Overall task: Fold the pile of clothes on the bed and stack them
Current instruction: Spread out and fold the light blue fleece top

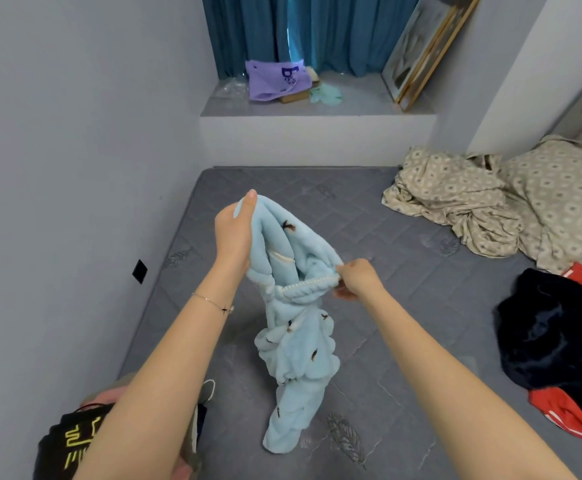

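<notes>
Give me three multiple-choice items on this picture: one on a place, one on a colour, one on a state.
1. Where does the navy garment lie?
A. on the floor
B. on the bed, right side, partly over a red garment
C. in a drawer

2. What colour is the fleece garment held up?
A. light blue
B. purple
C. beige

3. What is the right hand doing?
A. lying flat
B. pinching the ribbed band
C. hanging idle

Key: 1 B, red cloth shows beyond its edges; 2 A, pale blue with small brown marks; 3 B, it nips the band while the left hand grips the top.
</notes>
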Tool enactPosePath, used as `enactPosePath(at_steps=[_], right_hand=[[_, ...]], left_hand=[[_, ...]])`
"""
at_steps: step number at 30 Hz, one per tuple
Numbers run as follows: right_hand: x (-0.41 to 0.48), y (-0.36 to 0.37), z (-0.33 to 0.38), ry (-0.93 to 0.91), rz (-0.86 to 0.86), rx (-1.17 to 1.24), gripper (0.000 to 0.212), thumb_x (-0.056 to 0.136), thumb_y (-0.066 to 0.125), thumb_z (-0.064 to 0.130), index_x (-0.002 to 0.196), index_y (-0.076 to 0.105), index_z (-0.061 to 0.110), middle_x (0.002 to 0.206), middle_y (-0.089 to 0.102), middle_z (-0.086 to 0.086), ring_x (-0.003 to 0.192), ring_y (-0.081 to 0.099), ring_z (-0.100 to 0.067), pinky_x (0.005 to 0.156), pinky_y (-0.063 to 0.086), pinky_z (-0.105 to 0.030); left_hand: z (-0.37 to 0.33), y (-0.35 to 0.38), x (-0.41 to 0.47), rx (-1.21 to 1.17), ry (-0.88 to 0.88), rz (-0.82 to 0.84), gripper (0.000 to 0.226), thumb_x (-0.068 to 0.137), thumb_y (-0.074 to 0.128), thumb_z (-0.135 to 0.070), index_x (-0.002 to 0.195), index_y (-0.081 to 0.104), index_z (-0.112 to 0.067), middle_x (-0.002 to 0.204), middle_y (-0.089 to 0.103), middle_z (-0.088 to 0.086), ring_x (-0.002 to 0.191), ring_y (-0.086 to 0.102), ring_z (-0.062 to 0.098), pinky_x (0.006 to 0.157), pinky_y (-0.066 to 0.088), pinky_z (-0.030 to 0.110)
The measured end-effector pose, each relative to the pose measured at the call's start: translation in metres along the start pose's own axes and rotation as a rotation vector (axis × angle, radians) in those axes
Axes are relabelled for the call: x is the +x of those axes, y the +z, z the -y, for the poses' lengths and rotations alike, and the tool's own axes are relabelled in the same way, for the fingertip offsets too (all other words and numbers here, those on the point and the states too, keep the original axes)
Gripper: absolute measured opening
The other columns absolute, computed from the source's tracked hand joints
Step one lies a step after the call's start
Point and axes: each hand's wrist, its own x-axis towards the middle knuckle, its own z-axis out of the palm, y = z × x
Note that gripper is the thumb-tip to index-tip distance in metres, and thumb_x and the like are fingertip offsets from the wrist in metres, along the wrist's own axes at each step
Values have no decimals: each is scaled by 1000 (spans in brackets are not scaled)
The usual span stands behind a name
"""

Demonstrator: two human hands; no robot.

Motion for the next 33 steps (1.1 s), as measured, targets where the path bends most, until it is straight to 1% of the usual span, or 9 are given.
enactPosePath(at_steps=[4, 8, 14, 16, 19, 24, 28, 31, 33], right_hand=[[-3, -4, -9, -234, -56, -284, 18, 102, 41, 19, 93, 44, 4, 93, 54, -16, 83, 59, -31, 68, 48, -39], [-4, -20, 11, -81, 10, 483, 11, 100, 39, 3, 97, 49, -1, 81, 57, -17, 63, 60, -23, 49, 56, -29], [-12, -32, 40, 68, 154, 1011, 32, 103, 37, 1, 132, 46, -11, 119, 61, -21, 96, 64, -29, 75, 56, -37], [-15, -33, 41, 63, 239, 1061, 35, 103, 33, -1, 134, 44, -12, 135, 53, -24, 125, 53, -34, 95, 50, -40], [-19, -32, 40, 66, 385, 1125, 38, 103, 27, 1, 135, 43, -10, 136, 52, -23, 129, 48, -33, 111, 36, -43], [-24, -38, 41, -18, 406, 1064, 23, 96, 36, -4, 98, 58, -7, 83, 57, -8, 73, 54, -18, 72, 47, -29], [-21, -41, 39, -49, 397, 902, 15, 100, 44, 10, 93, 56, 5, 87, 55, -10, 76, 54, -17, 77, 47, -28], [-23, -40, 33, -24, 520, 994, 39, 100, 50, 36, 116, 60, 1, 106, 70, -11, 100, 66, -19, 97, 49, -33], [-26, -38, 31, -24, 535, 959, 39, 100, 50, 35, 110, 61, -1, 98, 71, -13, 95, 68, -19, 95, 49, -33]], left_hand=[[-2, 4, -4, 16, 8, -24, 34, 91, 62, -43, 85, 63, -10, 84, 61, 5, 78, 58, 18, 75, 50, 36], [-6, 1, -5, 7, -8, -50, 31, 91, 61, -43, 90, 68, -13, 94, 70, 6, 86, 66, 19, 83, 54, 39], [-13, 6, -16, -29, 18, -24, 33, 93, 60, -42, 100, 69, -12, 104, 71, 8, 96, 67, 21, 88, 55, 42], [-15, 4, -14, -53, -12, 6, 33, 95, 57, -43, 106, 68, -14, 107, 71, 7, 101, 67, 21, 90, 55, 41], [-10, -2, -9, -43, -91, 41, 38, 96, 55, -42, 117, 65, -12, 112, 70, 6, 104, 66, 22, 93, 54, 39], [21, -13, -5, -9, -232, 6, 37, 96, 56, -41, 114, 63, -10, 109, 68, 6, 102, 65, 23, 88, 53, 35], [45, -16, -3, 344, -339, 61, 32, 99, 49, -40, 100, 57, -9, 103, 61, 11, 94, 58, 27, 87, 48, 36], [57, -13, -10, 689, -169, 183, 37, 101, 41, -39, 103, 60, -7, 109, 59, 12, 103, 53, 30, 84, 46, 37], [59, -6, -19, 685, 38, 222, 41, 100, 47, -38, 134, 51, -16, 140, 47, 7, 131, 41, 28, 108, 35, 43]])
